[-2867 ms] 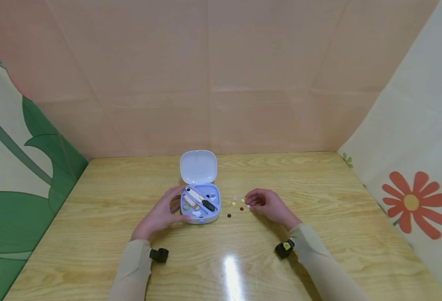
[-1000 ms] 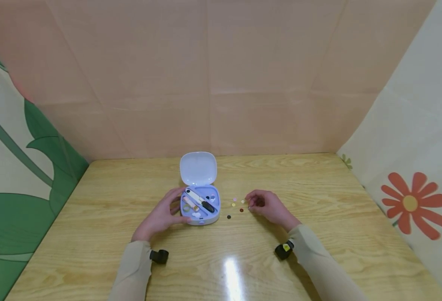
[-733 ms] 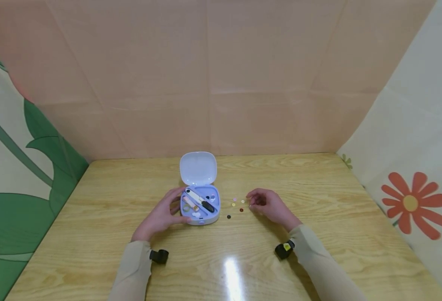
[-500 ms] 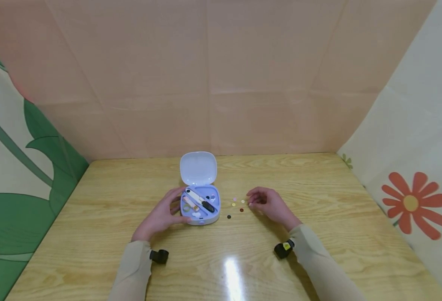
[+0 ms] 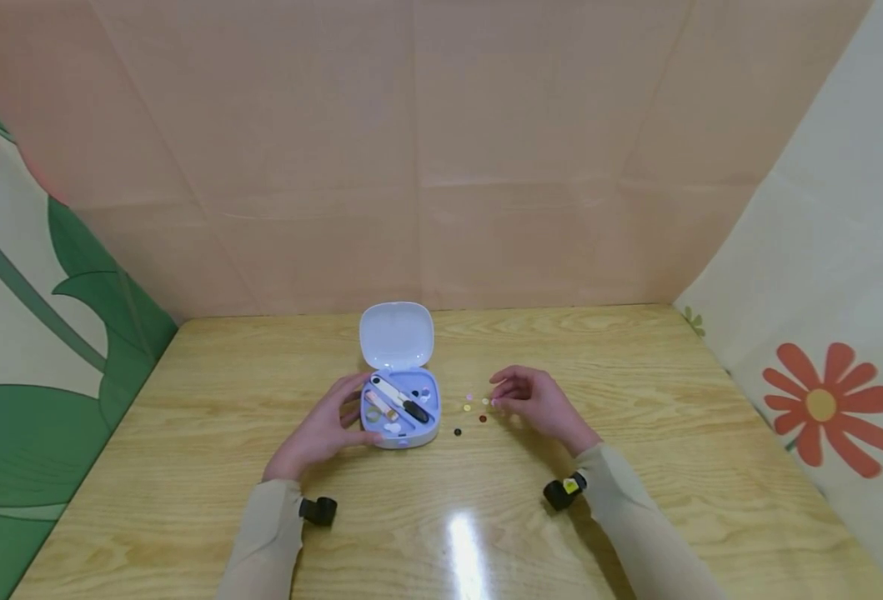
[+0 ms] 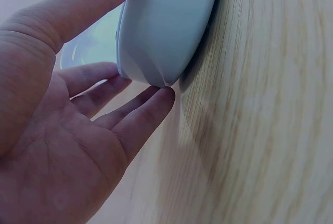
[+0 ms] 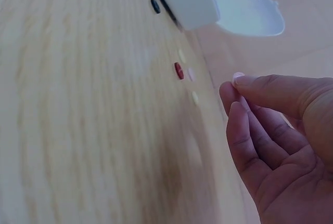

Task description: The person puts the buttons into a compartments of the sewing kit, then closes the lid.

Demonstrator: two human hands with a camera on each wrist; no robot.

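Note:
A pale pink button (image 7: 238,76) is pinched between the thumb and forefinger of my right hand (image 5: 534,404), held above the table. On the wood to its left lie loose buttons: a dark red one (image 5: 483,419), a yellow one (image 5: 467,408), a cream one (image 5: 485,402), a pink one (image 5: 469,397) and a black one (image 5: 458,432). My left hand (image 5: 328,429) grips the lavender sewing box (image 5: 402,443) at its left side, thumb at the front corner and fingertips along the wall, as the left wrist view shows.
The box's lid (image 5: 397,336) stands raised at the back. In its compartments lie a white-and-black tool (image 5: 399,400), a small tube of pale and orange pieces (image 5: 381,406), and other small bits. A peach backdrop (image 5: 411,167) rises behind the wooden table (image 5: 636,358).
The pink button lay on the table by my right fingertips; now it is pinched and lifted, the hand slightly higher and nearer the box. My left hand and the box stay put.

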